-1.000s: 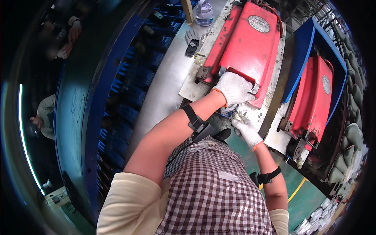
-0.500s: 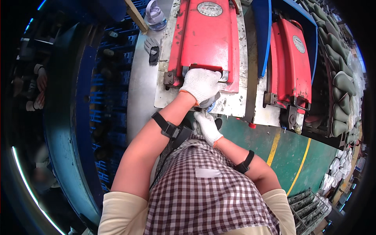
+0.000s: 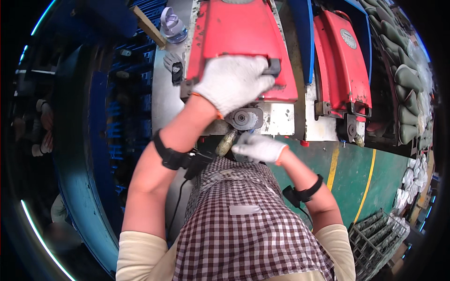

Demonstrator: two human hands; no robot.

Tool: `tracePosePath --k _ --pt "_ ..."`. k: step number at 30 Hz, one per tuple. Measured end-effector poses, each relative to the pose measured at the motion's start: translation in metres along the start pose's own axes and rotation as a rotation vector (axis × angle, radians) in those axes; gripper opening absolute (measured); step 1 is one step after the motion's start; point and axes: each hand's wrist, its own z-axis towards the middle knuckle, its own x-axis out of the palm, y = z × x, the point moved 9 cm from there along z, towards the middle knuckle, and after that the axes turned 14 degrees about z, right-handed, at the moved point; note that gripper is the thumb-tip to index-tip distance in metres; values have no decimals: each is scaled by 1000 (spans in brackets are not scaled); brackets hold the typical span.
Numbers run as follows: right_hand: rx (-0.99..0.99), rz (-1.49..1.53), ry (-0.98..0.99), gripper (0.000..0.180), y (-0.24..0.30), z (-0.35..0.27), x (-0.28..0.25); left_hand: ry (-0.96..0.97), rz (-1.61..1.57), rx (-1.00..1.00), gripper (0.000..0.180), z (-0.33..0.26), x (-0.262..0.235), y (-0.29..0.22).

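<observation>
Both gloved hands are sitting nearer than earlier: left hand (image 3: 233, 83) is clamping fingers over the red cover (image 3: 239, 42), right hand (image 3: 258, 147) is pinching something unclear beneath the round fitting (image 3: 242, 118); alignment seems next.

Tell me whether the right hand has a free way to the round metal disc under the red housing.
Probably yes. The right hand sits just below the round metal disc, with only a small open gap between them. The left hand rests higher, on the red housing, and does not cover the disc.

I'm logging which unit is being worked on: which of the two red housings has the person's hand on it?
The nearer, larger red housing at picture centre: the gloved left hand rests on its lower end. The other red housing, to the right beyond the blue divider, is untouched.
</observation>
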Motion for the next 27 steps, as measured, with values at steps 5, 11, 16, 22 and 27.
tracePosePath --k 5,11,16,22,27 --pt "-532 -95 -405 44 104 -14 -99 -512 152 214 31 3 -120 -4" --pt "-541 -701 -1264 89 181 67 -126 -545 266 46 30 12 -147 39" --pt "-591 -510 -1285 83 174 77 -158 -1056 -50 87 26 -78 -150 73" --pt "-895 387 -711 68 157 22 -88 -189 -1387 -794 54 -157 111 148" --pt "-789 192 -317 73 152 46 32 -417 -2326 -646 60 -182 165 139"
